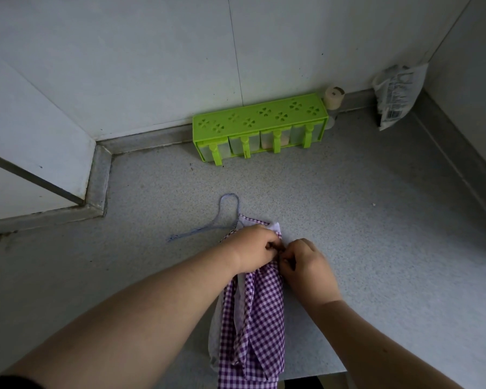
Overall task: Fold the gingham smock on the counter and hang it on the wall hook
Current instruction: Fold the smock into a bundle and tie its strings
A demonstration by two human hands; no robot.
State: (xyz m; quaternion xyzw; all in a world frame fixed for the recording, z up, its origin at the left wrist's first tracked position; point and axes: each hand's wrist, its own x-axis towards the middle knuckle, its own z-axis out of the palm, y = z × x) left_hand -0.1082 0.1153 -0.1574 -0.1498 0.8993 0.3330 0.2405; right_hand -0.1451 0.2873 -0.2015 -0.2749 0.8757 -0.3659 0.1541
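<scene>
The purple-and-white gingham smock (257, 318) lies folded into a long narrow strip on the grey speckled counter (376, 234), its lower end hanging over the front edge. A thin striped neck loop (225, 211) trails from its top towards the wall. My left hand (254, 248) grips the upper end of the strip, fingers curled into the cloth. My right hand (306, 265) pinches the same fold from the right, touching the left hand. No wall hook is in view.
A green spice rack (260, 126) with several clear drawers stands against the back wall. Beside it sits a small beige-capped jar (333, 98). A white plastic packet (399, 95) leans in the far right corner. A wall column (40, 136) juts in at left.
</scene>
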